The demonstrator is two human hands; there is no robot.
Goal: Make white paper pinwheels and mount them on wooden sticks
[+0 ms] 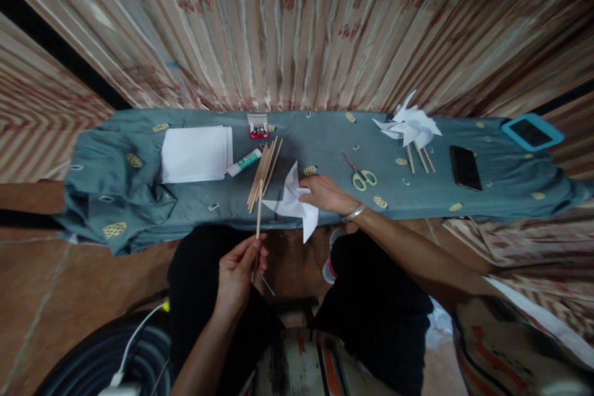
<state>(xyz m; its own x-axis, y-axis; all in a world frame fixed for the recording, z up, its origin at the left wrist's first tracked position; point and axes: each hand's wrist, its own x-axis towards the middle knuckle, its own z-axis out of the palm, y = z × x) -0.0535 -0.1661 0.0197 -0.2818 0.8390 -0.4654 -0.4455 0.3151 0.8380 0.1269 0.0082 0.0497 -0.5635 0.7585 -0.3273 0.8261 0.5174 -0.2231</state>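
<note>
A thin wooden stick [259,210] stands nearly upright in my left hand [242,266], pinched between thumb and fingers in front of the bench edge. My right hand [325,192], with a bangle at its wrist, grips a white paper pinwheel [292,199] by one of its blades. The pinwheel sits just right of the stick and appears apart from it. Behind the held stick, a bundle of loose wooden sticks [265,167] lies on the cloth. Green-handled scissors [359,174] rest to the right of my right hand.
Left on the cloth-covered bench [320,136] lie stacked white paper [195,154], a glue stick [244,162] and a small red box of metal pins [258,127]. Rightward are several finished pinwheels [411,126], a phone [465,167] and a blue-framed tablet [532,132]. A curtain [297,31] hangs behind.
</note>
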